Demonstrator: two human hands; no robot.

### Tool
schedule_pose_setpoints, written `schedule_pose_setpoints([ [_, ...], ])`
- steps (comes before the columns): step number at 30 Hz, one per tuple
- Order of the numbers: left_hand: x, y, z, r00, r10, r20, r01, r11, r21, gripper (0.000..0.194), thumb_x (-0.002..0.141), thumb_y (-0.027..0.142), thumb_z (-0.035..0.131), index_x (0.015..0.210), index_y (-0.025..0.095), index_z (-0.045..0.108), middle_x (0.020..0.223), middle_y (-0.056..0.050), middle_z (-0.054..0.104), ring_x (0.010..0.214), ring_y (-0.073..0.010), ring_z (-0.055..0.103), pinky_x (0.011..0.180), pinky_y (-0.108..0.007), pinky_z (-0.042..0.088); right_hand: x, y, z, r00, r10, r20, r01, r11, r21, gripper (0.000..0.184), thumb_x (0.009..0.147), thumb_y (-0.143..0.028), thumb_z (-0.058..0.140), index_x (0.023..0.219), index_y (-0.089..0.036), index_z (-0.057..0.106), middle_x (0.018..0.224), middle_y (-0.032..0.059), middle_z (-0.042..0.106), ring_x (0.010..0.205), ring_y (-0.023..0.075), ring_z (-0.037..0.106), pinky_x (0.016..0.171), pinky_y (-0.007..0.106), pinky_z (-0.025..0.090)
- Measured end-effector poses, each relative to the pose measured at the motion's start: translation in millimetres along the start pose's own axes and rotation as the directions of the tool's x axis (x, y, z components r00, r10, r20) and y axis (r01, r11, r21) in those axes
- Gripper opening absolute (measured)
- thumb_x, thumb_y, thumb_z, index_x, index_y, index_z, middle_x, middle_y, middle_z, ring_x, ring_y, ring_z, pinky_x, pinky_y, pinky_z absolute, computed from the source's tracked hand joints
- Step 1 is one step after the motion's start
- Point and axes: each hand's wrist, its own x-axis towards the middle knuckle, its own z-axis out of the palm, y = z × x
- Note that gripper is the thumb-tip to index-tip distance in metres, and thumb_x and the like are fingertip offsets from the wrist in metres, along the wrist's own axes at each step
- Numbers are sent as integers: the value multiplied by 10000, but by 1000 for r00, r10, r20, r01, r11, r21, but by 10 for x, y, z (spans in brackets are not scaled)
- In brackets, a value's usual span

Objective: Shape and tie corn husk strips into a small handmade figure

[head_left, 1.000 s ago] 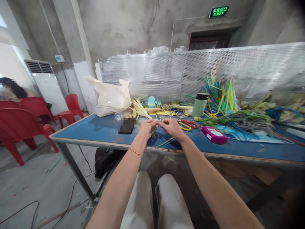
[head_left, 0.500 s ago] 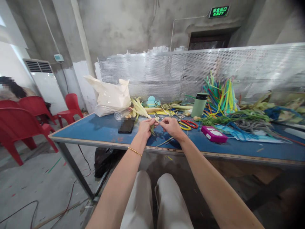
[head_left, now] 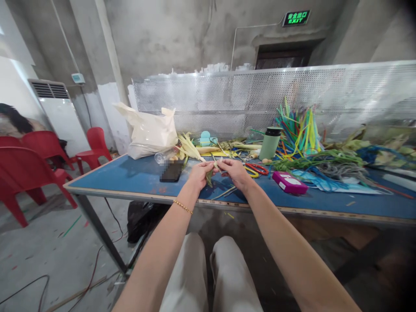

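My left hand [head_left: 199, 175] is closed in a pinch on a pale green corn husk piece [head_left: 209, 178], whose end hangs down below the fingers. Close against it, my right hand [head_left: 235, 174] pinches the same husk from the other side; its fingertips almost meet those of my left hand. Both hands are just above the front part of the blue table [head_left: 130, 178]. Behind the left hand lies a bundle of corn husks [head_left: 191, 149]. Scissors with red and yellow handles [head_left: 258, 170] rest beside my right hand.
A black phone [head_left: 171, 171], a cream plastic bag [head_left: 151, 133] and a green bottle [head_left: 270, 144] are on the table. To the right sit a purple box [head_left: 289, 183], green cords [head_left: 302, 162] and colourful strips [head_left: 300, 130]. Red chairs [head_left: 30, 169] stand at left.
My right hand has shifted slightly left, bringing its fingertips closer to my left hand at the husk. The view has turned very slightly; the table items stay in place.
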Motion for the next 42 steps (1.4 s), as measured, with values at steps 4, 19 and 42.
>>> schedule_pose_setpoints([
  [4, -42, 7, 30, 997, -70, 29, 70, 997, 14, 70, 773, 80, 737, 830, 63, 702, 683, -85, 705, 547, -138, 651, 557, -246, 498, 32, 23, -26, 998, -7, -59, 12, 997, 80, 486, 504, -525, 876, 738, -160, 658, 653, 2, 642, 519, 99, 528, 500, 246, 452],
  [19, -70, -22, 41, 998, 10, 68, -20, 990, 141, 200, 686, 175, 849, 722, 69, 684, 572, -46, 653, 489, -104, 599, 537, -217, 461, 37, -6, 4, 961, -236, -144, 204, 958, -203, 379, 623, -525, 770, 627, -160, 669, 552, 3, 598, 524, 121, 484, 519, 266, 401],
  [42, -69, -37, 24, 993, -3, 116, -22, 976, 216, 144, 733, 156, 805, 730, 51, 708, 631, -78, 683, 473, -98, 578, 525, -229, 458, 124, 48, -52, 968, -223, -119, 188, 951, -247, 311, 686, -462, 718, 636, -165, 641, 553, 14, 607, 511, 139, 532, 528, 268, 416],
])
